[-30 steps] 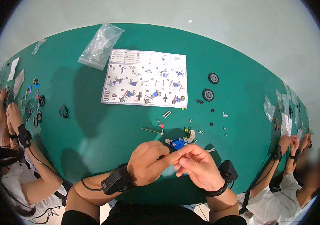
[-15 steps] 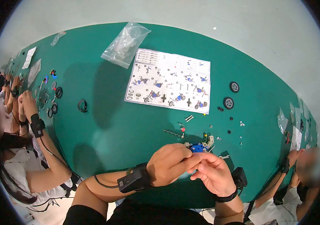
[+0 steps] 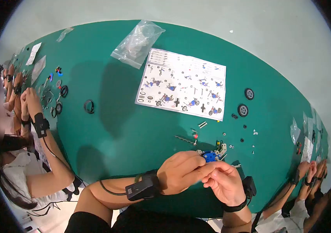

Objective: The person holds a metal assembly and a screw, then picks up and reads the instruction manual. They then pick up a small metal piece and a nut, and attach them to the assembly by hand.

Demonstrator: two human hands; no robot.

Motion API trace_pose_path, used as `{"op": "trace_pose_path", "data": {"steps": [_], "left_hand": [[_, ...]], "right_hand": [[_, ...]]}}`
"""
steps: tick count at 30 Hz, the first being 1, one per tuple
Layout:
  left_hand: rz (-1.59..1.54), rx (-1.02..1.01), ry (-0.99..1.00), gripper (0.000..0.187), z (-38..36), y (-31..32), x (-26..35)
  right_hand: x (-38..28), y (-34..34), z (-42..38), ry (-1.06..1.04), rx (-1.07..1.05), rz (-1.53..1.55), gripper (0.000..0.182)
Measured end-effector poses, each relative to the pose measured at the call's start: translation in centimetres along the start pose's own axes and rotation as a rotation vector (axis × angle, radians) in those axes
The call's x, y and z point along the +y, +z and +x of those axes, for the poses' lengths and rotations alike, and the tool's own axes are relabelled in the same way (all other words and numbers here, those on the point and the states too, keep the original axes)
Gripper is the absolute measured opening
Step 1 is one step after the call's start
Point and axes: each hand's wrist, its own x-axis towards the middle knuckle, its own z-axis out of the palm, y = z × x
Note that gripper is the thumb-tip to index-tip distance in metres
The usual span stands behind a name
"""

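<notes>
A partly built toy model with a blue plate and beige and black pieces sits just beyond my fingers. My left hand is closed with its fingers curled at the near side of this model, seemingly gripping it. Beside it, my right hand has thumb and forefinger pinched together at the left fingertips. Whatever lies in that pinch is too small or hidden to make out. Close by on the table are a long screw-like rod, a red piece and a silver cylinder.
A printed instruction sheet lies ahead, with a clear plastic bag behind it. Two wheels, small black rings and tiny nuts are to the right. A black band lies left. Other people work on both sides.
The head view has shifted slightly, so the table items appear further right. My right thumb and fingers have drawn closer together; both hands stay by the blue model.
</notes>
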Motion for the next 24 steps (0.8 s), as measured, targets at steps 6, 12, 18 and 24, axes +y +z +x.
{"op": "trace_pose_path", "data": {"steps": [6,12,18,24], "left_hand": [[-0.004,0.099,0.021,0.045,0.1,0.6,0.0],[0.001,0.107,0.007,0.042,0.2,0.7,0.1],[-0.021,0.061,0.014,0.041,0.3,0.4,-0.2],[0.003,0.032,0.008,0.04,-0.2,0.5,-0.2]], "right_hand": [[0.5,-0.6,0.1,-0.045,-0.045,0.004,0.02],[0.2,0.1,0.1,0.004,0.003,0.067,0.02],[0.1,-1.0,-0.2,-0.025,-0.073,0.062,0.023],[-0.2,0.2,0.0,0.024,-0.026,0.056,0.022]]}}
